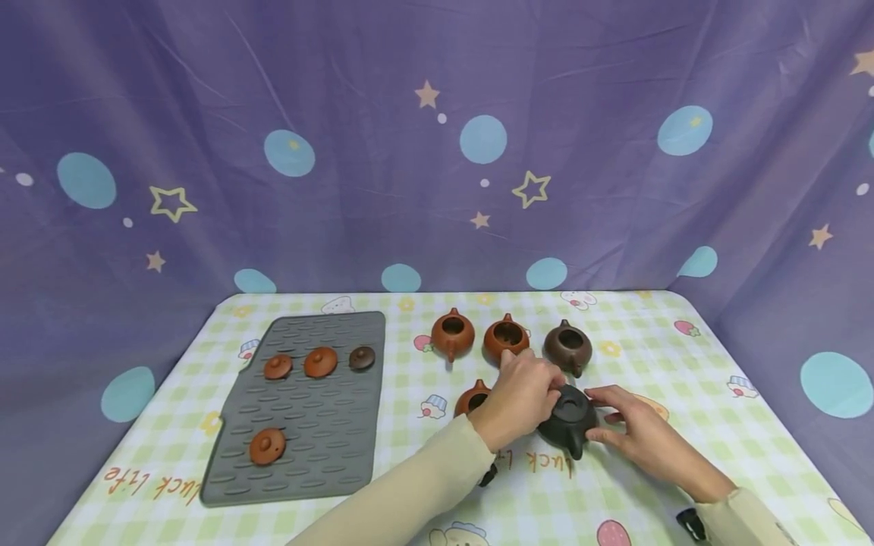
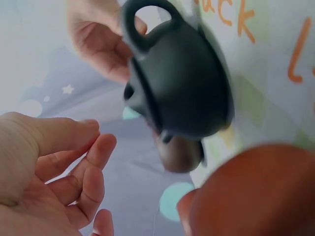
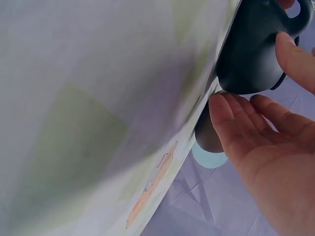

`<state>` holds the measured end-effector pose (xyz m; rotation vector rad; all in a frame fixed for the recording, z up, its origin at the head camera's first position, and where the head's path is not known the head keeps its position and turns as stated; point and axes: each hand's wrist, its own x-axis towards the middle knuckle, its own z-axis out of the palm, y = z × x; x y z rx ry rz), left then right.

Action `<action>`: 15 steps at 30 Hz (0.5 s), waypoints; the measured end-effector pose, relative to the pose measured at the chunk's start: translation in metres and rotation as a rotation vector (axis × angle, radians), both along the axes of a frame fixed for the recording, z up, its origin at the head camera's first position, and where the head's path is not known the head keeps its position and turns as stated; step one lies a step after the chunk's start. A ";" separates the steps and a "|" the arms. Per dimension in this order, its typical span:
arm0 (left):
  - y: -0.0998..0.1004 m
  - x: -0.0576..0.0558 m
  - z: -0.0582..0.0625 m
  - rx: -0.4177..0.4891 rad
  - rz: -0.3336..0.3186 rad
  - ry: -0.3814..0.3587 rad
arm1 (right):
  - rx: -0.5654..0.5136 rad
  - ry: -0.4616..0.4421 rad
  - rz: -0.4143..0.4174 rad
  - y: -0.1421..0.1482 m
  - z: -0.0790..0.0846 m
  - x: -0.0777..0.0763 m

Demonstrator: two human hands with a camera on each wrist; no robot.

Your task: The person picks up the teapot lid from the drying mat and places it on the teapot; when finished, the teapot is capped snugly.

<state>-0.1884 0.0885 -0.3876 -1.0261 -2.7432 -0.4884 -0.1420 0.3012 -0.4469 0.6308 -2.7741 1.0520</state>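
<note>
Nearest: pale left sleeve (image 1: 410, 485), leading in to the left hand (image 1: 522, 394), its fingers relaxed, loosely bent, thumb tip close to a fingertip, just left of and apart from the black teapot (image 1: 570, 428). Pot sits lidded on the checked cloth (image 1: 669, 356), right of centre; right hand (image 1: 635, 432) at its right side, fingers extended, thumb parted, contact uncertain. Far side, three lidless teapots (image 1: 464, 343); left, grey mat (image 1: 328, 425) bearing four lids (image 1: 320, 362).
</note>
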 end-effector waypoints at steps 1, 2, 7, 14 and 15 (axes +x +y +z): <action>-0.005 0.001 0.002 0.020 0.000 -0.005 | 0.002 0.007 -0.003 -0.001 0.000 0.000; -0.011 0.001 0.004 0.041 -0.002 -0.003 | 0.005 0.020 -0.006 -0.001 0.001 0.000; -0.039 -0.001 0.012 0.123 0.004 0.053 | 0.071 0.093 -0.055 -0.002 0.009 0.001; -0.085 -0.001 0.019 0.196 0.051 0.052 | 0.075 0.115 -0.054 -0.010 0.024 -0.001; -0.092 0.000 0.018 0.199 0.053 0.061 | 0.069 0.120 -0.047 -0.012 0.025 -0.001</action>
